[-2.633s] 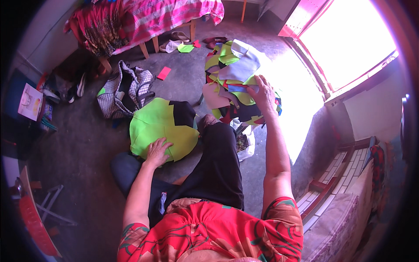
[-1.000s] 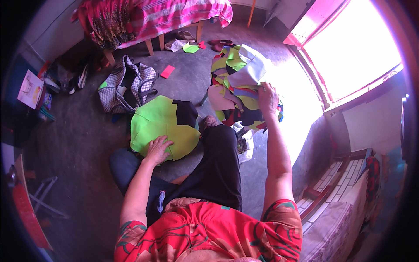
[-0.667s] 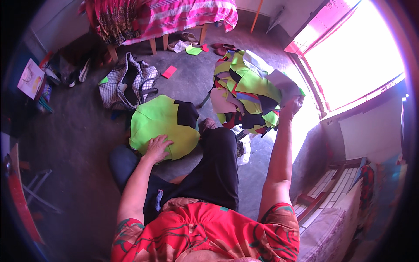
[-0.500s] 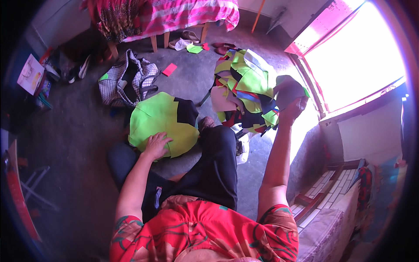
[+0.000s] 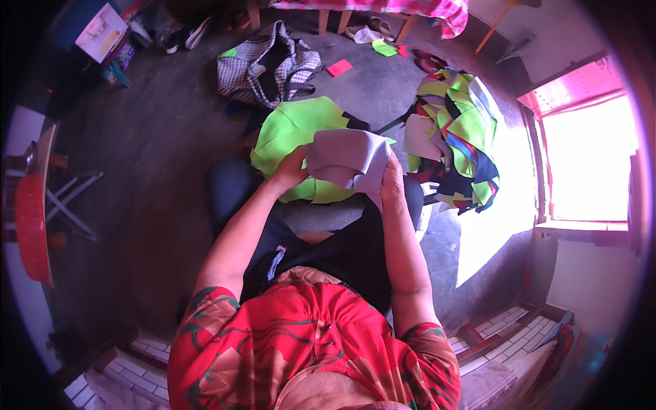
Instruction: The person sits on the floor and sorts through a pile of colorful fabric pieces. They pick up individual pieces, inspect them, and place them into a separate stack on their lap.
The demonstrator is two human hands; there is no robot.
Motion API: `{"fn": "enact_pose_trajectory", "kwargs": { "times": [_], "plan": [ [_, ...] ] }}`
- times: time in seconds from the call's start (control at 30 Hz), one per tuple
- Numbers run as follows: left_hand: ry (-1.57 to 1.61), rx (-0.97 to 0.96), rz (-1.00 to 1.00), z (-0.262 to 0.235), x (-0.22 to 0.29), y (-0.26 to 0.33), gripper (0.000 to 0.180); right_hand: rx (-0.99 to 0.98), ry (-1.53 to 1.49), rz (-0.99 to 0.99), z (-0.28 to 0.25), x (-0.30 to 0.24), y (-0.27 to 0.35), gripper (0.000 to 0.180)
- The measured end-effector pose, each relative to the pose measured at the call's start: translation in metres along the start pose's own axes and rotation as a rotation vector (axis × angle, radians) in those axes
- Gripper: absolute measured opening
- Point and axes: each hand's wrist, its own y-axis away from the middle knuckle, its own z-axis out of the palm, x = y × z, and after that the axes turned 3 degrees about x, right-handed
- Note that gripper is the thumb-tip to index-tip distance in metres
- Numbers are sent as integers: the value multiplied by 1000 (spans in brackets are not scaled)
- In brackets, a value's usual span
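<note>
Between my two hands a grey sheet of fabric (image 5: 348, 152) is held up, bent and curling at its right side. My left hand (image 5: 292, 171) grips its left edge, fingers partly behind it. My right hand (image 5: 392, 179) pinches the right edge, where a small bit of lime green shows. Below and beyond it, bright green fabric pieces (image 5: 290, 123) lie spread in a round layer by my legs, with a black piece (image 5: 355, 121) at the far right. To the right stands a heap of mixed fabric scraps (image 5: 471, 116) in green, black, grey, red and blue.
A checked bag (image 5: 236, 74) slumps open on the dark floor beyond the green layer. A red scrap (image 5: 339, 67) and a green scrap (image 5: 384, 48) lie farther off. At left is a red stool-like thing (image 5: 31, 225); at right, a sunlit opening (image 5: 588, 164).
My right hand has come from beside the heap to my lap with the grey fabric. My left hand has lifted off the green layer and taken the fabric's other edge. The view has shifted.
</note>
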Motion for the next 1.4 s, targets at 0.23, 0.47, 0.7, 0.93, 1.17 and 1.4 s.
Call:
{"fn": "enact_pose_trajectory", "kwargs": {
  "times": [0.23, 0.47, 0.7, 0.93, 1.17, 1.4],
  "plan": [
    [404, 12, -301, -18, 15, -14, 50, -91, 29, 54, 8, 11, -1, 24],
    [280, -78, -99, -25, 49, -4, 52, -161, 128, 79, 27, 14, 8, 22],
    [81, 72, 50, -16, 70, 2, 38, -150, 320, 9, 10, 36, -7, 23],
    [-68, 8, 80, 2, 67, 7, 52, -233, 393, 72, 27, 38, 2, 25],
    [-35, 5, 98, 3, 57, 6, 38, -274, 547, 203, 22, 41, 2, 26],
    [275, -65, -170, -14, 49, -1, 14, -236, 350, 149, 27, 35, 6, 23]
  ]
}}
